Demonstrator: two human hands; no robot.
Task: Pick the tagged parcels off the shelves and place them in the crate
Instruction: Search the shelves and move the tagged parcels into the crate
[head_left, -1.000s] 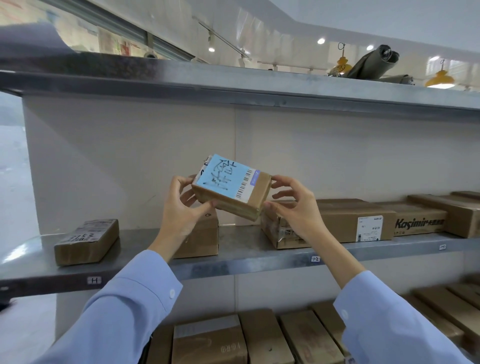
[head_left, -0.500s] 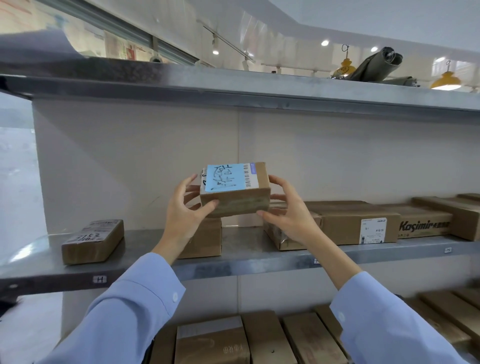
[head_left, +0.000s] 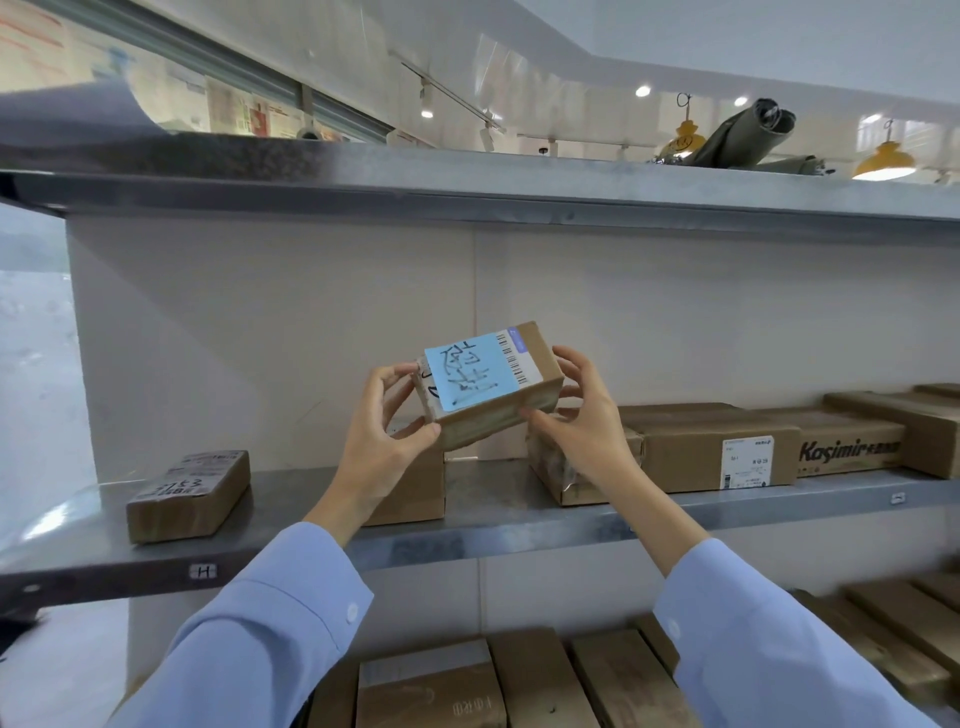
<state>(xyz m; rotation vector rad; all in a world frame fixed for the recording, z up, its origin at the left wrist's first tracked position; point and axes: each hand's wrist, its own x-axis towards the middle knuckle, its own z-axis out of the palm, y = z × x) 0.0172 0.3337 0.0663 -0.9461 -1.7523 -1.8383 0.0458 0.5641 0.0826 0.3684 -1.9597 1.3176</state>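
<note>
A small brown cardboard parcel (head_left: 496, 410) with a light blue tag bearing black handwriting and a barcode strip is held in the air in front of the middle shelf (head_left: 498, 525). My left hand (head_left: 382, 441) grips its left end and my right hand (head_left: 584, 421) grips its right end. The parcel is tilted, tag facing up toward me. No crate is in view.
Other brown boxes sit on the middle shelf: one at the left (head_left: 189, 493), one behind my left hand (head_left: 415, 483), and a row at the right, including one printed "Kasimir" (head_left: 852, 447). More boxes (head_left: 431, 686) fill the shelf below. A metal top shelf (head_left: 467, 192) runs overhead.
Both hands have turned the parcel: its tag faced up and left, then lay level, and now it tilts the other way. The parcel stays at about the same height.
</note>
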